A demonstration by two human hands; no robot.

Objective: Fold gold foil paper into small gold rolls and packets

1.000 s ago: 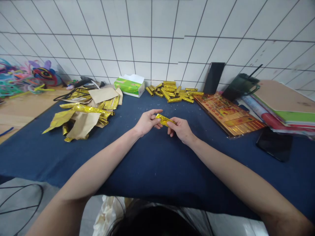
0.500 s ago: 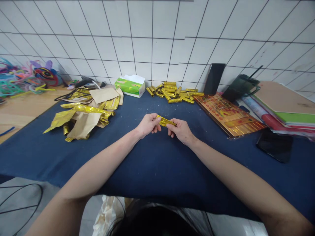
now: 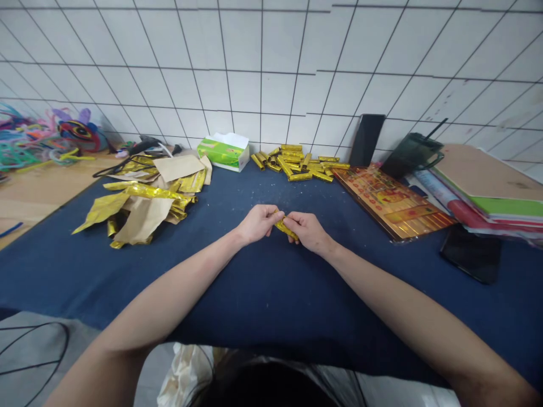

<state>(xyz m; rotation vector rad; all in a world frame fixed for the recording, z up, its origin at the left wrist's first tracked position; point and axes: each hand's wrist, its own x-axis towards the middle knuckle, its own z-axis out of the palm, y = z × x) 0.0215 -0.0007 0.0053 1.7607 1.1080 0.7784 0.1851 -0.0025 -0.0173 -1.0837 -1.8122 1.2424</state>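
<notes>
Starting far left: a messy tangle of pipe cleaners [image 3: 31,144] in teal, pink and yellow, heaped on bare wood next to a colourful craft head [image 3: 80,135] with purple ears. Also a stray blue pipe cleaner [image 3: 11,229] closer in. Then on to the desk [image 3: 237,294], covered in dark blue cloth. Big loose pile of gold foil paper [image 3: 95,212] there, some of it turned tan side up, with a black corded tool [image 3: 144,145] just behind, too unclear to name properly. Next along, near the tiled wall [image 3: 241,90], a green pack of tissues [image 3: 223,152].

Right in the middle, left hand [image 3: 257,221] curled in, thumb and fingers pinching the upper end of a small gold foil piece [image 3: 286,228]. Held slanted between both hands, over the cloth, with much of it covered by fingers. Beyond it, by the wall, a heap of gold foil tubes [image 3: 300,176], lying every which way. Right hand [image 3: 307,229] also closed, gripping the lower end, thumb on top.

Further right: a black slab [image 3: 367,139] leaning on the wall, a flat red-and-gold packet [image 3: 394,206], a dark translucent mug [image 3: 409,155], a black phone [image 3: 470,254] lying flat, and a stack of folders [image 3: 487,172].
</notes>
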